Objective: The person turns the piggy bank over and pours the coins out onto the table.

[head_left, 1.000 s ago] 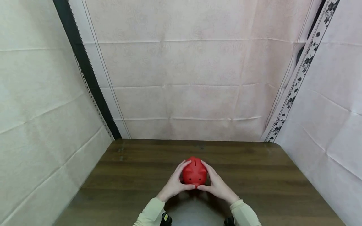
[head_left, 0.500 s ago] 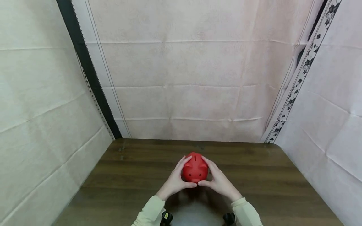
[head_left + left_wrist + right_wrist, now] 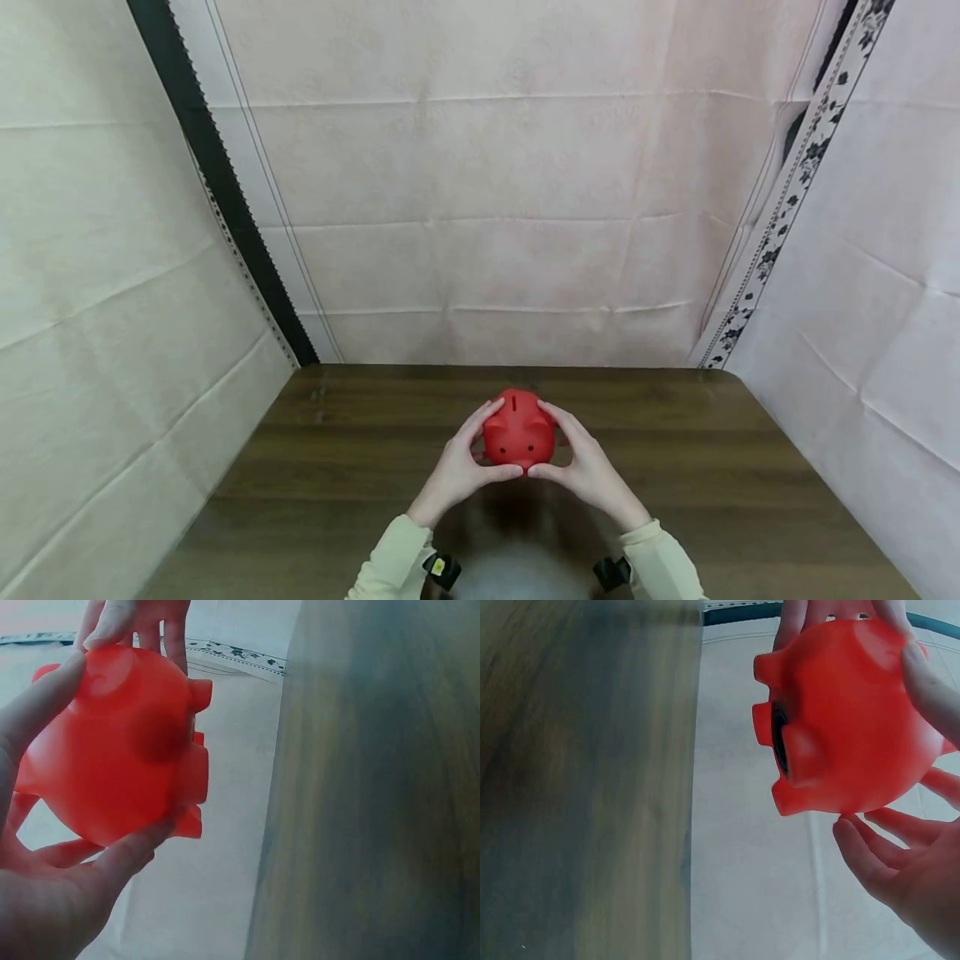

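Note:
A round red piggy bank (image 3: pixel 519 432) is held up between both hands above the wooden table, its coin slot on top and its snout side toward me in the head view. My left hand (image 3: pixel 457 471) grips its left side, thumb near the snout and fingers curved round the back. On the other side my right hand (image 3: pixel 583 468) grips it the same way, the two thumb tips almost meeting. In the left wrist view the piggy bank (image 3: pixel 120 742) shows its stubby feet clear of the tabletop. A dark plug shows on the underside of the piggy bank (image 3: pixel 862 720) in the right wrist view.
The brown wooden table (image 3: pixel 337 467) spreads below the hands. A pale cloth wall (image 3: pixel 480 250) stands behind it, with cloth walls on the left (image 3: pixel 135 333) and right (image 3: pixel 847 333). Black wrist cameras sit at both sleeves.
Both hands have moved a little up and away in the head view, carrying the piggy bank with them. It looks slightly larger now. The grip looks the same.

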Demonstrator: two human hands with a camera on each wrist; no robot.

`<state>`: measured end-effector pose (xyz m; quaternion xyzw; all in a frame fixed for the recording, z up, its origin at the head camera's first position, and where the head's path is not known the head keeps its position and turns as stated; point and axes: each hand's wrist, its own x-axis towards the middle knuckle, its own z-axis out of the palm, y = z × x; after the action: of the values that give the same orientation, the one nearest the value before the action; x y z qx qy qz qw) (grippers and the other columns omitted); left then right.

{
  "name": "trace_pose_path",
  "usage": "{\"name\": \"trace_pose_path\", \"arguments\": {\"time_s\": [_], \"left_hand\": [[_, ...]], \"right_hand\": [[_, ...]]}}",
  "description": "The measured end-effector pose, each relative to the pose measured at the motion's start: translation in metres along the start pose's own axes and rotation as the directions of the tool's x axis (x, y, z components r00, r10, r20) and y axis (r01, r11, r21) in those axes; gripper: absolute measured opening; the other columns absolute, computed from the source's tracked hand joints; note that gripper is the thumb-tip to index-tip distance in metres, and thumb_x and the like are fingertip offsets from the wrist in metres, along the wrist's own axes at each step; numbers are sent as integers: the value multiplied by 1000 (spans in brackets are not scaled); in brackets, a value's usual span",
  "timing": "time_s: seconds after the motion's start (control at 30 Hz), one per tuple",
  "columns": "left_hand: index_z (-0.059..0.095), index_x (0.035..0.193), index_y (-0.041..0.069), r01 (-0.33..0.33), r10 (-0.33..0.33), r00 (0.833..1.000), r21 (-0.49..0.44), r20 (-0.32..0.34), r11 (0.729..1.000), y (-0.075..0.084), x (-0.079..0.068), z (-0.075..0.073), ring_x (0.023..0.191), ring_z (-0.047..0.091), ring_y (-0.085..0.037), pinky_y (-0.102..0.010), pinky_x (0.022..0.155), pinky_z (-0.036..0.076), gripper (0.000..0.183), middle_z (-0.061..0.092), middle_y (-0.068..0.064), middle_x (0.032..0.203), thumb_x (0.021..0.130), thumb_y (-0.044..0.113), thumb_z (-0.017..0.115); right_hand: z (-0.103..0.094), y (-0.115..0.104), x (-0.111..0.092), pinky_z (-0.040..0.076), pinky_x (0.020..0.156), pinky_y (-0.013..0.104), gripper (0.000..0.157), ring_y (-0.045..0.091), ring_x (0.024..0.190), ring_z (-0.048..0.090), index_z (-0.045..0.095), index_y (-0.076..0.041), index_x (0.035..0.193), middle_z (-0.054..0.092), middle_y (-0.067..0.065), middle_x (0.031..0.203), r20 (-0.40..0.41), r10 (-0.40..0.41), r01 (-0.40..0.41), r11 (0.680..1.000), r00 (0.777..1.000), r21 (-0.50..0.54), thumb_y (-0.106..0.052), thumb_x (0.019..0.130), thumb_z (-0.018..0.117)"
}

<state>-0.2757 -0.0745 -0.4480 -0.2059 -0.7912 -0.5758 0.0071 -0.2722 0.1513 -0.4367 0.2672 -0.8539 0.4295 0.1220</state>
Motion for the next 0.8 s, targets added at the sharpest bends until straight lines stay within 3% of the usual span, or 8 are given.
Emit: {"name": "trace_pose_path", "arguments": {"time_s": [0.17,0.43,0.63,0.8], "left_hand": [[35,145,42,27,-28,1000,-118,-10,993,-5,-2,0,130,48,-31,-35,92,56,85,44,0,146,76,28,82],[37,145,38,46,-64,996,-252,-64,967,-8,-5,2,129,48,-32,-38,95,54,83,43,-1,147,77,26,82],[38,146,35,75,-103,993,-386,-54,920,-11,-8,0,132,48,-30,-39,97,53,79,44,-2,148,80,20,79],[37,147,32,88,-114,993,-444,-34,892,-13,-11,0,128,51,-28,-37,98,53,77,44,-4,148,82,19,77]], "right_hand": [[1,-2,-2,55,89,29,86,28,126,47,39,-28,146,43,6,148,-28,16,-15,1000,999,16,-30,73,84],[-1,-6,0,55,90,44,84,29,134,36,38,-30,147,36,3,154,1,-1,1,996,1000,89,-27,76,82],[0,-3,-1,47,96,60,86,32,137,34,33,-29,149,34,2,156,25,-11,7,990,1000,139,-25,78,80],[3,0,-3,42,101,62,85,32,139,34,29,-31,150,32,0,156,32,14,-20,982,999,188,-26,81,78]]}}
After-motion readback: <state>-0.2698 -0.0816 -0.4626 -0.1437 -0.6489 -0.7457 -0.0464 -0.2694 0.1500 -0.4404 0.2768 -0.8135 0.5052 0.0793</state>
